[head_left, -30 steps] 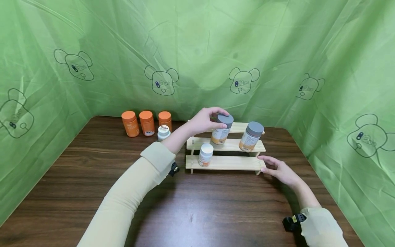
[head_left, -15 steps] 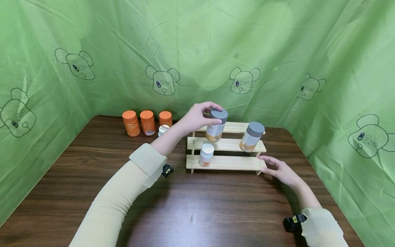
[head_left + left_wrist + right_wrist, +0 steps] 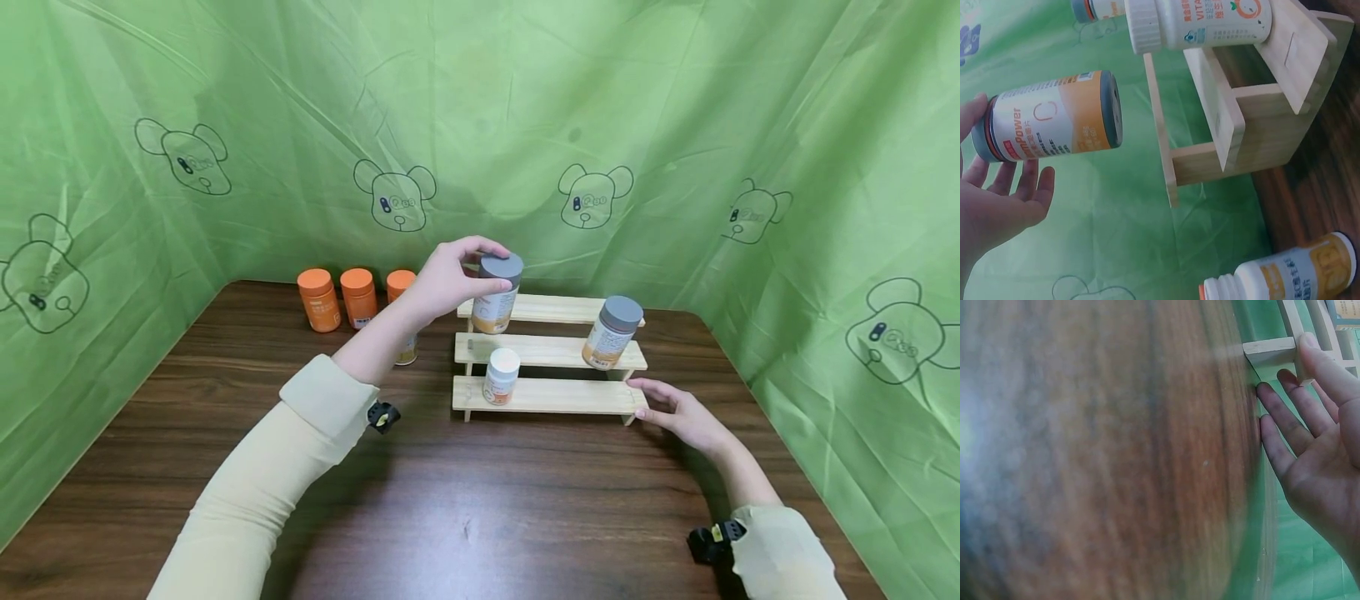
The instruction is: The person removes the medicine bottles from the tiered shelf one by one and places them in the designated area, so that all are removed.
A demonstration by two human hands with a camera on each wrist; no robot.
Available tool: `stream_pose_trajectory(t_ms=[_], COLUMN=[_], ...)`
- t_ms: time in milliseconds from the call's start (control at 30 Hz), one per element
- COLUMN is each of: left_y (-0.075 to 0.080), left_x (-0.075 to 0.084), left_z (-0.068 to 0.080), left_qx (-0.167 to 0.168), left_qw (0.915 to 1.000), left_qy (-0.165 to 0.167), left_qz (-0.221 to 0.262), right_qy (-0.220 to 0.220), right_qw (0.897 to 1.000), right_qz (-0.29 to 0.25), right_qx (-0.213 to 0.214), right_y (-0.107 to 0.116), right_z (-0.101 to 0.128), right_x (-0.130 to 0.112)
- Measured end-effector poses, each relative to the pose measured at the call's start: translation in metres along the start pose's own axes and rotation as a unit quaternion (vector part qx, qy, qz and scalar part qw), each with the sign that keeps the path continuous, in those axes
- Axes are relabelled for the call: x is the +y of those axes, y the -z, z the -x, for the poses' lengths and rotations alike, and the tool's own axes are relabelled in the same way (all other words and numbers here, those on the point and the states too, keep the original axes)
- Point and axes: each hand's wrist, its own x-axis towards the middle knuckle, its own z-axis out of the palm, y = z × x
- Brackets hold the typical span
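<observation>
Over the left end of the stepped stand [image 3: 551, 353], a jar [image 3: 498, 308] hangs in the left hand [image 3: 444, 282], lid uppermost and apart from the wood. Its fingers are curled round the grey lid, thumb on the near side, leaving the body free. The right hand [image 3: 678, 414] lightly holds the stand's near right corner, its fingers loosely parted with the board's end between thumb and forefinger; how firmly they press cannot be told. To an onlooker, the step in hand seems a carry in mid-air; the next move would call for a steady lid grip and clearance over the white bottle [image 3: 501, 379] on the near step. Materials: the stand is pale, smooth wood, flat boards rising in three steps toward the far side. The jar is a stout cylinder with a white and orange label; a second jar [image 3: 611, 335] like it stands at right on the middle step. At far left, orange jars [image 3: 319, 303] stand on the dark, grained worktop [image 3: 525, 508] before creased green cloth [image 3: 480, 108].
</observation>
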Motion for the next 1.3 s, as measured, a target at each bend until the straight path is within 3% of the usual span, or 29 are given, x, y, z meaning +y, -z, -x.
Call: stream_pose_trajectory(t_ms=[200,667,1300], left_y=[0.01,0.035,0.082], left_x=[0.0,0.0,0.0], left_z=[0.005,0.019,0.05], left_qx=[0.032,0.072,0.129], left_qw=[0.9995,0.9969,0.9871], left_qy=[0.006,0.027,0.067], left_qz=[0.007,-0.019,-0.067], right_qy=[0.002,0.004,0.002], right_qw=[1.0,1.0,1.0], right_qz=[0.002,-0.004,-0.007], right_qx=[0.001,-0.003,-0.005], right_y=[0.0,0.001,0.0], right_z=[0.0,0.001,0.002], right_x=[0.0,0.001,0.002])
